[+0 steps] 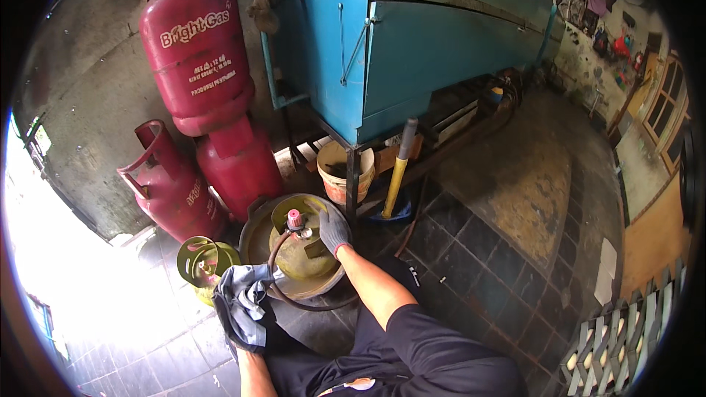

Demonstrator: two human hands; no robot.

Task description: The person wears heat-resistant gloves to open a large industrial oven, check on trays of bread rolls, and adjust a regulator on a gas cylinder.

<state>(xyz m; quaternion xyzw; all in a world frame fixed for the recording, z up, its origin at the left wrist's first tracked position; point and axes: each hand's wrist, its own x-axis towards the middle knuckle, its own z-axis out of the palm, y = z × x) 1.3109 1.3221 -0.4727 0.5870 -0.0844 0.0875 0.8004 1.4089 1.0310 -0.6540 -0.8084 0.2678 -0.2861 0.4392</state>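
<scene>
A green gas cylinder [300, 259] stands in a round dark basin [254, 239] before me. A regulator with a red knob [295, 219] sits on its valve, and a dark hose [275, 257] runs from it over the basin's edge. My right hand [334, 229], in a grey glove, grips the right side of the cylinder's collar. My left hand [237, 338] holds a crumpled grey-blue cloth [246, 301] left of the basin; the cloth hides most of its fingers. Another green cylinder [204, 268] stands close by, partly behind the cloth.
Large pink gas cylinders [197, 51] are stacked at the back left, with another pink cylinder [173, 184] beside them. A blue metal cabinet [441, 51] stands behind the basin. Near its leg are a bucket [334, 184] and a yellow-handled tool [397, 176]. Dark tiles [485, 272] lie to the right.
</scene>
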